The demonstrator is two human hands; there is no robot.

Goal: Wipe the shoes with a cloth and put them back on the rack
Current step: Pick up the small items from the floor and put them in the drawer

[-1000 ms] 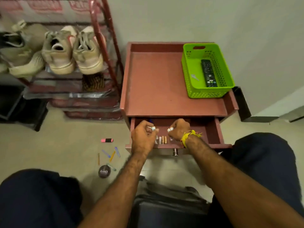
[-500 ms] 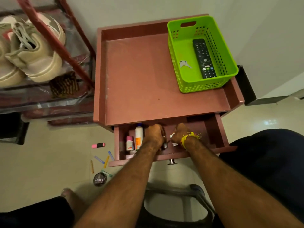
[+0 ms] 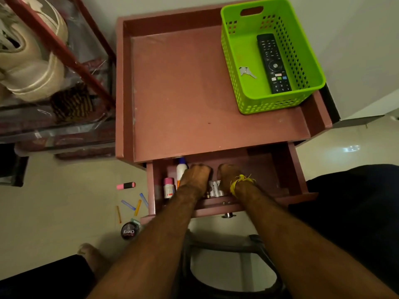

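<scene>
Both hands reach into the open drawer (image 3: 287,169) under the bench (image 3: 194,93). The left hand (image 3: 195,175) and the right hand (image 3: 228,175) have their fingers turned down out of sight, so I cannot tell whether either grip holds anything. No cloth shows. The nearest shoe (image 3: 30,67) sits on the rack (image 3: 64,50), beyond the bench's left edge. It looks light, with a soft upper and a firm sole; taking it by the heel or collar seems safest.
</scene>
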